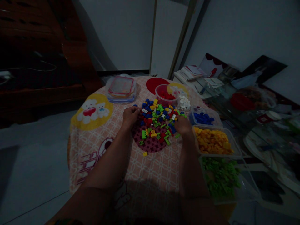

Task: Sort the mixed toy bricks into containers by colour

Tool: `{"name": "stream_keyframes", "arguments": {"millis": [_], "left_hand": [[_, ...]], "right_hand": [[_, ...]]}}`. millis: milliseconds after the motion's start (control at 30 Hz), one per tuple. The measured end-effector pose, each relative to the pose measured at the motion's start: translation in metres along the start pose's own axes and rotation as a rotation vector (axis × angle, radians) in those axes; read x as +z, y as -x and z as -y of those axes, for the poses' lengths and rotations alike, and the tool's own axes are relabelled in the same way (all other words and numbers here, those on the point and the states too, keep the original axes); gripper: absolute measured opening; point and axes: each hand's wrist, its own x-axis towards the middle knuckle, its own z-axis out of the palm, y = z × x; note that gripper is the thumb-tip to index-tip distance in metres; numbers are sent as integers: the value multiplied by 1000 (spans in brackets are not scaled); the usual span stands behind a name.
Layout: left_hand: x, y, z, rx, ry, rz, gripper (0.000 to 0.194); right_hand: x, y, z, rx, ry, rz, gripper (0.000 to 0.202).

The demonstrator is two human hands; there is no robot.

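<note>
A loose pile of mixed toy bricks (159, 114) in blue, green, yellow, red and white lies on the patterned tablecloth (150, 172). At the pile's left edge is my left hand (130, 117), its fingers curled together near blue and red bricks; whether it pinches one is too small and dark to tell. My right hand (183, 125) touches the pile's right edge, beside white and blue bricks, with its fingertips partly hidden. Near the front of the pile, a single yellow brick (145, 154) lies apart.
Along the right stand boxes of blue (203, 118), yellow (213, 141) and green bricks (221, 178). Behind the pile are a round tub of red bricks (167, 94) and white pieces (184, 103). Stacked lidded containers (122, 89) sit back left. A cluttered glass table stands right.
</note>
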Motion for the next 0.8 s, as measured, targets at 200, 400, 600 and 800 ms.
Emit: {"name": "stream_keyframes", "arguments": {"millis": [200,400,600,800], "left_hand": [[1,0,-1,-4,-1,-16,17],[1,1,-3,4,8,-7,16],[1,2,-4,-1,12,-9,16],[1,1,-4,-7,0,-11,16]], "right_hand": [[-5,8,30,-104,-36,35,39],[-17,8,18,-60,5,-54,37],[-9,9,-11,33,114,-64,34],[5,2,-14,61,130,10,32]]}}
